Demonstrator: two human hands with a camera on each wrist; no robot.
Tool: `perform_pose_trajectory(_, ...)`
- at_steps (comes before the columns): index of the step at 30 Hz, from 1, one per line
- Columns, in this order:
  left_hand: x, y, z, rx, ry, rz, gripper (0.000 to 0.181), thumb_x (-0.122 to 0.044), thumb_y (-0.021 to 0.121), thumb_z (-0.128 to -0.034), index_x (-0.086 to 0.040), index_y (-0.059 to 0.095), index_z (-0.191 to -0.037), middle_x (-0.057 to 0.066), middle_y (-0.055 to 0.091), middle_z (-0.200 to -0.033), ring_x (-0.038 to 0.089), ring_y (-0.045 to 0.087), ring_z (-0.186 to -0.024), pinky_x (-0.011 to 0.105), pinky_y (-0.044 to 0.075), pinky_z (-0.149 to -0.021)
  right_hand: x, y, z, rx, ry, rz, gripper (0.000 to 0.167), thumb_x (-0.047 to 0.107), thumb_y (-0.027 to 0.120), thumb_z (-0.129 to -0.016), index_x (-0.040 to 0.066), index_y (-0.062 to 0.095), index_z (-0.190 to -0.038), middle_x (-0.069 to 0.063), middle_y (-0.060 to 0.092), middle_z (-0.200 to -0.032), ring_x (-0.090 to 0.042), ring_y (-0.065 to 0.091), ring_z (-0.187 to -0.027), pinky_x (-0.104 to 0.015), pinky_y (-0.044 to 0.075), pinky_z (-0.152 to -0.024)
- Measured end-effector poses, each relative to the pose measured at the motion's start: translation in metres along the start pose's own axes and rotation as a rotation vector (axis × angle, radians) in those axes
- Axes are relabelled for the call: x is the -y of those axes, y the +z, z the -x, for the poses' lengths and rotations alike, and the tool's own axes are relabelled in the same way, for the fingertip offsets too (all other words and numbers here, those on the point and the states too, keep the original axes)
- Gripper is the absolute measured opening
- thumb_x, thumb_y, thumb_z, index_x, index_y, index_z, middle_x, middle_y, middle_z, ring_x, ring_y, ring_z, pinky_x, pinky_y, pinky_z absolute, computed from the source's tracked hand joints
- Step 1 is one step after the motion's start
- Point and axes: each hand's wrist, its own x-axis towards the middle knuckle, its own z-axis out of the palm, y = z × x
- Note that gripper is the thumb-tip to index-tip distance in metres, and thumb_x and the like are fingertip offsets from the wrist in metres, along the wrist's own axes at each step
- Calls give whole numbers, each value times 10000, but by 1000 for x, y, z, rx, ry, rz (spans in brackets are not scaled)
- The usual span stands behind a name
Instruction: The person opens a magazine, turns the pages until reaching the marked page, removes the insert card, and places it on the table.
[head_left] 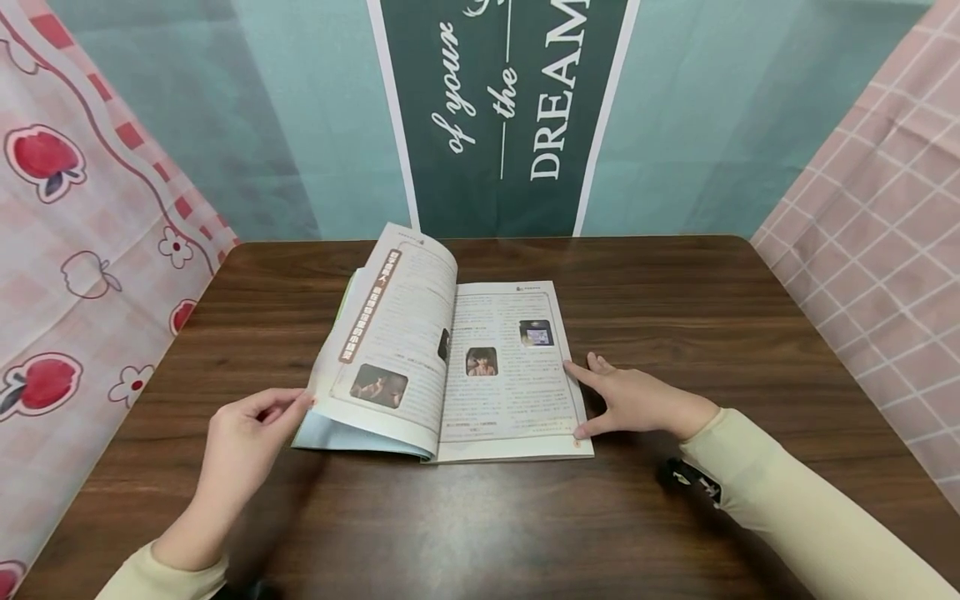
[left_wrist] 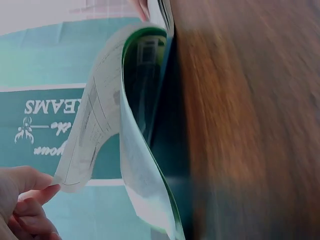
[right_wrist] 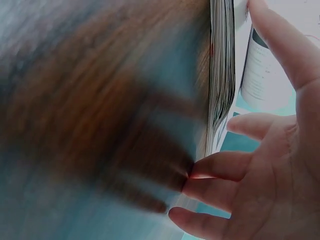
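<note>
An open magazine (head_left: 502, 417) lies on the brown wooden table, with printed text and small photos on its pages. With thumb and forefinger, my left hand (head_left: 243, 437) pinches the lower outer corner of a left-side page (head_left: 382, 333), which is lifted and curved. In the left wrist view the page (left_wrist: 82, 145) bows up from the spine, apart from the green-edged cover (left_wrist: 145, 170) below it. My right hand (head_left: 637, 400) rests at the magazine's right edge, fingers spread, thumb and forefinger on the page margin. In the right wrist view, other fingertips touch the tabletop beside the page stack (right_wrist: 222, 65).
The wooden table (head_left: 675, 308) reaches back to a teal curtain (head_left: 315, 125) with a dark lettered panel (head_left: 517, 125). Pink patterned cloth (head_left: 75, 250) hangs at the left and pink checked cloth (head_left: 885, 208) at the right. A black wrist device (head_left: 693, 482) sits under the right sleeve.
</note>
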Motion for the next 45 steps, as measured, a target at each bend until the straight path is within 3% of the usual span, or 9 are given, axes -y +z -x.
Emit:
perform_pose_trajectory(11, 13, -10, 2, -4, 1, -137, 83, -134, 752, -785, -53, 742, -800, -61, 423, -519, 18, 326, -445, 206, 263, -409, 2, 1, 0, 23, 9, -7, 1068, 680, 649, -684, 62, 267, -1468, -366, 163, -1434, -450, 212, -1329, -546, 361, -939)
perform_pose_trajectory(16, 19, -14, 4, 64, 56, -263, 97, -166, 741, -788, -70, 739, -802, -68, 421, -553, 36, 324, -466, 233, 274, -436, 3, 3, -1, 16, 22, 32, 1043, 705, 636, -669, 107, 313, -1460, -362, 172, -1435, -458, 220, -1323, -551, 394, -894)
perform_pose_trajectory(19, 23, -16, 6, 115, 44, -312, 139, -215, 729, -800, -81, 741, -835, -69, 419, -552, 55, 315, -463, 270, 271, -426, 4, 4, -1, 11, 30, 57, 1031, 710, 634, -664, 119, 333, -1454, -362, 182, -1433, -460, 231, -1319, -555, 406, -873)
perform_pose_trajectory(23, 25, -18, 6, 163, 12, -346, 198, -273, 708, -818, -88, 743, -877, -65, 530, -578, 83, 371, -477, 294, 297, -431, 4, 5, -2, 7, 43, 71, 1014, 700, 640, -666, 123, 348, -1448, -362, 195, -1428, -453, 241, -1318, -552, 407, -874)
perform_pose_trajectory(29, 26, -18, 8, 180, 26, -350, 172, -260, 710, -813, -95, 740, -853, -50, 636, -643, 97, 460, -506, 319, 353, -465, 6, 4, -4, -29, 46, 80, 934, 679, 623, -699, 104, 423, -1407, -384, 261, -1388, -462, 291, -1291, -540, 415, -872)
perform_pose_trajectory(32, 26, -18, 8, 185, 23, -352, 177, -264, 707, -817, -94, 737, -859, -63, 593, -596, 100, 434, -502, 315, 342, -461, 8, 4, -6, -68, 32, 101, 805, 607, 619, -765, 97, 476, -1371, -393, 322, -1348, -469, 346, -1257, -539, 425, -861)
perform_pose_trajectory(38, 26, -18, 8, 232, -13, -378, 218, -306, 694, -827, -102, 736, -890, -74, 485, -516, 137, 408, -503, 323, 324, -455, 9, 6, -8, -162, -8, 184, 428, 305, 576, -919, 90, 561, -1289, -390, 449, -1242, -459, 470, -1159, -534, 453, -813)
perform_pose_trajectory(41, 27, -19, 8, 286, -42, -405, 266, -343, 687, -827, -99, 738, -918, 3, 604, -594, 188, 518, -545, 357, 366, -458, 9, 8, -10, -191, -7, 230, 325, 168, 541, -943, 99, 592, -1256, -372, 498, -1198, -442, 516, -1115, -529, 465, -789)
perform_pose_trajectory(45, 26, -21, 5, 352, -68, -448, 313, -368, 667, -838, -94, 733, -974, 154, 688, -854, 359, 628, -716, 419, 409, -472, 8, 8, -12, -223, -13, 253, 299, 95, 528, -933, 112, 620, -1218, -356, 534, -1159, -435, 547, -1074, -525, 474, -766)
